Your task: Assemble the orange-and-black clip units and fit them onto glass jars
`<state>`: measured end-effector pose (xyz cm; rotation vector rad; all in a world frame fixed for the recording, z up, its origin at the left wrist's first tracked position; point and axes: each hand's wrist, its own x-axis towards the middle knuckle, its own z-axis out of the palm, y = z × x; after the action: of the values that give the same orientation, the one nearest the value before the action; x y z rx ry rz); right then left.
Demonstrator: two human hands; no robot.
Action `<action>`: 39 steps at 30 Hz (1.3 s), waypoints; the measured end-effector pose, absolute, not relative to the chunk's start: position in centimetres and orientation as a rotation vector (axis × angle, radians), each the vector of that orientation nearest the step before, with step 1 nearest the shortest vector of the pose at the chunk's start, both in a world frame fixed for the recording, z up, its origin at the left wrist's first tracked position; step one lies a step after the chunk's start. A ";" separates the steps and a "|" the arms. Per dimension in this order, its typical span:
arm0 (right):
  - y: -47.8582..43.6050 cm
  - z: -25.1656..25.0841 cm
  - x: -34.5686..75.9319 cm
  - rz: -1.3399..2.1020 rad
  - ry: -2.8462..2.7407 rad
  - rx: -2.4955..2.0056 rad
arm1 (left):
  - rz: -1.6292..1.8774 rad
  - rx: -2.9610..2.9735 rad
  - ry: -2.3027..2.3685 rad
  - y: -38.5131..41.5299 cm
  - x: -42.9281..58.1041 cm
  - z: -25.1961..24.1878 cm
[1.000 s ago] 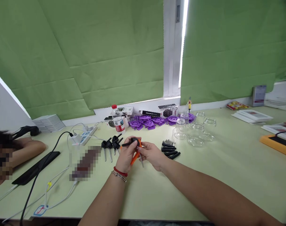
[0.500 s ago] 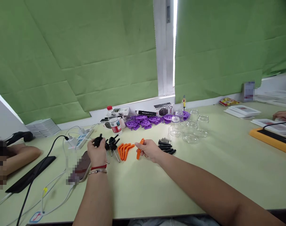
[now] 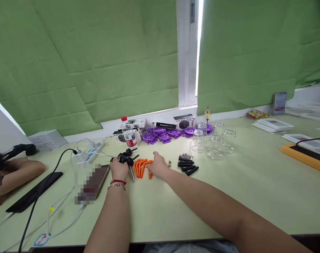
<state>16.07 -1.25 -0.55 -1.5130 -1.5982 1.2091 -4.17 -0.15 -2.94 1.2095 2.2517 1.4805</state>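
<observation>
My left hand (image 3: 119, 169) is at a cluster of black plastic parts with metal rods (image 3: 127, 158) on the table, fingers curled round one of them; the fingertips are partly hidden. My right hand (image 3: 158, 165) rests at the right end of a row of several bent orange plastic pieces (image 3: 140, 168), fingers closed on the rightmost one, which lies partly under them. Just right of that hand are small brass-coloured bits (image 3: 170, 163). Further right lie black tubes (image 3: 186, 164) beside a group of small springs or screws (image 3: 185, 156), too small to tell.
Behind are purple plastic parts (image 3: 164, 137), a red-capped bottle (image 3: 128, 133) and boxes. Clear glass jars (image 3: 198, 140) stand right of centre. To the left are a phone (image 3: 96, 182), a power strip (image 3: 96, 151), cables and another person's arm (image 3: 30, 172). A yellow-black device (image 3: 305, 158) sits right.
My left hand has lowered and moved right with the black part into the cluster. My right hand has moved left, bringing the orange piece to the row's end.
</observation>
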 end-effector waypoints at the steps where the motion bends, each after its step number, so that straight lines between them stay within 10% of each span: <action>1: -1.2 -0.9 16.0 1.255 -1.602 -1.485 | 1.467 1.210 2.271 0.0 -4.3 -3.1; 23: -7.3 -1.0 25.1 0.879 -2.346 -0.984 | 1.345 1.519 2.514 -1.7 -2.3 -1.6; 39: -8.1 -1.3 30.5 0.728 -2.539 -0.847 | 0.865 2.842 1.183 -7.8 10.5 -0.8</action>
<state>30.52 -8.07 -1.34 -0.8470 -2.5391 0.7285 10.53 -7.77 -0.77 2.8424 1.1833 0.8650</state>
